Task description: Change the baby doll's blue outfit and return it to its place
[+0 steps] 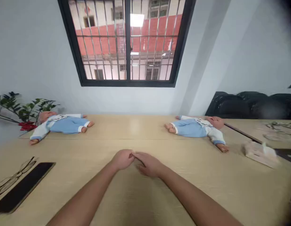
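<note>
Near L, a dark phone [25, 188] lies by glasses [19, 173] on the table [133, 130]. Farther on, the L hand [123, 159] is curled, can't tell if it's pinching; the R hand [149, 164] has straight fingers tog., thumb apart, tips touching the L hand. Past them, the L doll [65, 124] lies far L, the R doll [190, 127] far R, both in blue & white.

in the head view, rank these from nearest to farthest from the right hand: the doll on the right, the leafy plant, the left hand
1. Left hand: just left of the right hand, appearing to touch its fingertips.
2. Doll on the right: ahead and to the right, on the table.
3. Leafy plant: far left, toward the wall.
</note>
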Tool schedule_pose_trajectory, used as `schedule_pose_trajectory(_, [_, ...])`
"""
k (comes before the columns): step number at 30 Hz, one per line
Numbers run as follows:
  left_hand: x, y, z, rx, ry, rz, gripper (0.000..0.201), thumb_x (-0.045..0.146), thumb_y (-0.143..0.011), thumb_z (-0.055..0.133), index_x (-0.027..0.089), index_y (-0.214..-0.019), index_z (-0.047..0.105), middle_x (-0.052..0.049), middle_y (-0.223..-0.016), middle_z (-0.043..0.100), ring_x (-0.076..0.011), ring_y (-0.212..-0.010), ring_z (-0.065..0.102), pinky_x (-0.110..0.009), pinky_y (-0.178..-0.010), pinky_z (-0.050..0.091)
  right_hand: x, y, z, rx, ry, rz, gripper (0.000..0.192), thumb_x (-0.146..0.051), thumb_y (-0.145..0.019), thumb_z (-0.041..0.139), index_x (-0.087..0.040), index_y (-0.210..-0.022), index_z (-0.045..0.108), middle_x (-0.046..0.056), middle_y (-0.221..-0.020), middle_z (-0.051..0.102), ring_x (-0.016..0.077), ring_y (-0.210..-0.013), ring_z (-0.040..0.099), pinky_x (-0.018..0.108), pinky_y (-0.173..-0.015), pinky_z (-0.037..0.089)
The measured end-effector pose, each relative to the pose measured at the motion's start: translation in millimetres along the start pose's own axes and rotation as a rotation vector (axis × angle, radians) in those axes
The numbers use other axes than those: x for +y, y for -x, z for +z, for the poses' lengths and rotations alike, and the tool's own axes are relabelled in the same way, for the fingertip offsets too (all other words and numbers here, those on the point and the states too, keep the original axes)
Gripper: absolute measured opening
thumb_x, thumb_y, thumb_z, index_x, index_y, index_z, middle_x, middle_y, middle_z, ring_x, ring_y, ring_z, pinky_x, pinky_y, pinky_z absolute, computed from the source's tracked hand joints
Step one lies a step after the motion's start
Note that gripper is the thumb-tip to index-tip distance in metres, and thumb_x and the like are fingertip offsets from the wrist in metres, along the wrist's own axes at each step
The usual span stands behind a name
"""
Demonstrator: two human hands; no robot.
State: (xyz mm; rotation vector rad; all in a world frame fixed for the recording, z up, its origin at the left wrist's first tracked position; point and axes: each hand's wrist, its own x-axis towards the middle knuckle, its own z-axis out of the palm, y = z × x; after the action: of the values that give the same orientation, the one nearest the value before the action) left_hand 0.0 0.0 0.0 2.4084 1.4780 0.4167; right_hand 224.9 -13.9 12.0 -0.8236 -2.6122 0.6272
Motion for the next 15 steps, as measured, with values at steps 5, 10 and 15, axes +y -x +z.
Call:
schedule_pose_trajectory(5, [-0.3, -1.4, 1.4, -0.004, -0.006, 0.002, 0.023, 0.029, -0.095, 0.048, 0.022, -0.091, 0.069, -0.006, -0.102, 0.077, -0.0229, -0.090, 0.069, -0.030, -0.072, 0.045, -0.3, -0.1, 0.9, 0.017, -0.001, -0.010, 0.071, -0.024, -0.095, 0.057, -0.023, -0.162, 0.034, 0.010, -0.162, 0.043, 0.0267, -0.147, 0.044, 0.048, -0.122, 0.036])
schedule_pose_trajectory(10, [0.5, -1.8, 1.1, 0.000, -0.027, -0.005, 0.024, 0.031, -0.097, 0.047, 0.022, -0.089, 0.068, -0.006, -0.093, 0.076, -0.0227, -0.084, 0.068, -0.030, -0.070, 0.043, 2.5, -0.8, 2.9, 0.022, 0.005, -0.008, 0.071, -0.023, -0.094, 0.058, -0.023, -0.161, 0.036, 0.011, -0.162, 0.043, 0.0268, -0.147, 0.044, 0.049, -0.122, 0.035])
schedule_pose_trajectory(15, [0.8, -2.8, 1.7, 0.007, -0.048, -0.011, 0.023, 0.030, -0.095, 0.048, 0.021, -0.085, 0.066, -0.006, -0.087, 0.074, -0.0222, -0.080, 0.067, -0.030, -0.066, 0.040, 3.8, -0.6, 3.6, 0.024, 0.009, -0.004, 0.071, -0.025, -0.094, 0.059, -0.023, -0.161, 0.036, 0.011, -0.162, 0.043, 0.0274, -0.147, 0.044, 0.049, -0.122, 0.036])
